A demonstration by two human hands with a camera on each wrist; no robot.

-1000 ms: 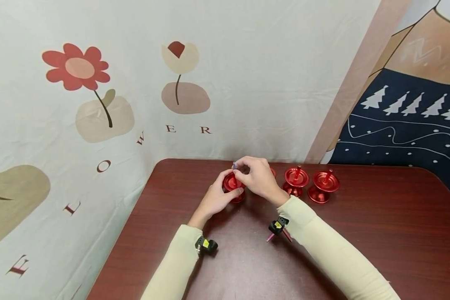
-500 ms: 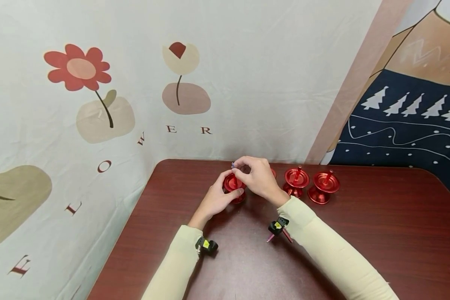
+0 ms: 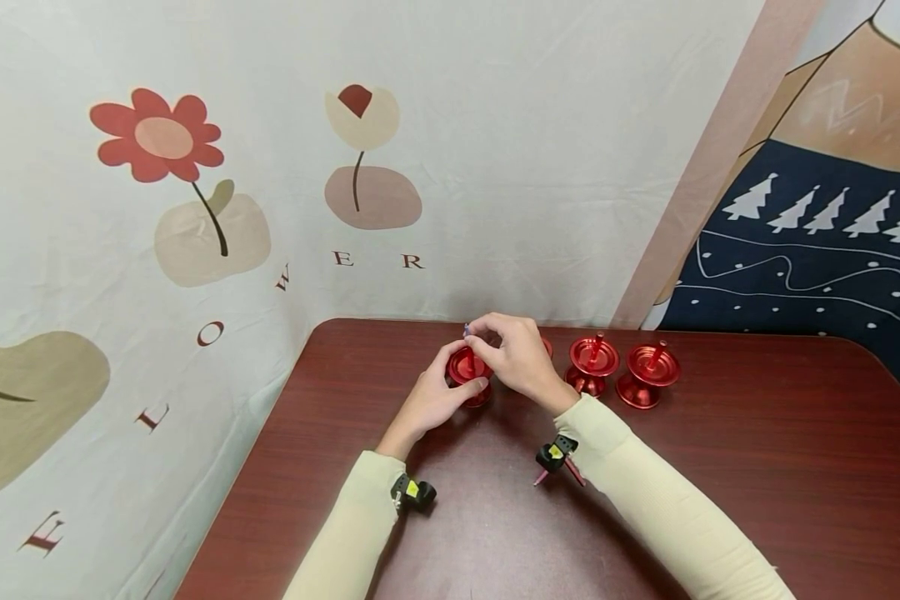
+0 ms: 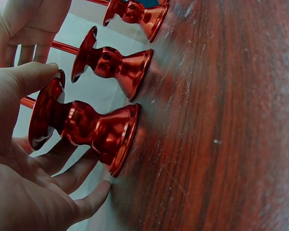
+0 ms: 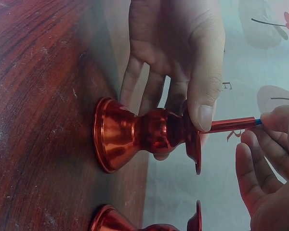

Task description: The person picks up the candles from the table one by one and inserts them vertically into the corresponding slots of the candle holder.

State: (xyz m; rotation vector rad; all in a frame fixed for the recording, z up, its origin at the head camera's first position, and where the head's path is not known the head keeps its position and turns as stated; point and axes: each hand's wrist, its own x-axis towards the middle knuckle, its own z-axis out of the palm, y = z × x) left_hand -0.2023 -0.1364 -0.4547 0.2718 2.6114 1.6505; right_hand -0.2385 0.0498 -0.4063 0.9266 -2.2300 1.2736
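Red holder (image 5: pixel 118 134) upright within curled left grip (image 3: pixel 433 396), blue piece (image 5: pixel 258 121) above pinched in right grip (image 3: pixel 516 357).

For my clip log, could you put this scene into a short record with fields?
Surface: reddish-brown table
Left hand: grips the leftmost red holder by its dish
Right hand: pinches a small blue piece at the tip of that holder's post
Other holders: two to the right; another mostly behind the right hand in the head view

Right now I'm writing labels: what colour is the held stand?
The stand is shiny red; the right wrist view shows it best.
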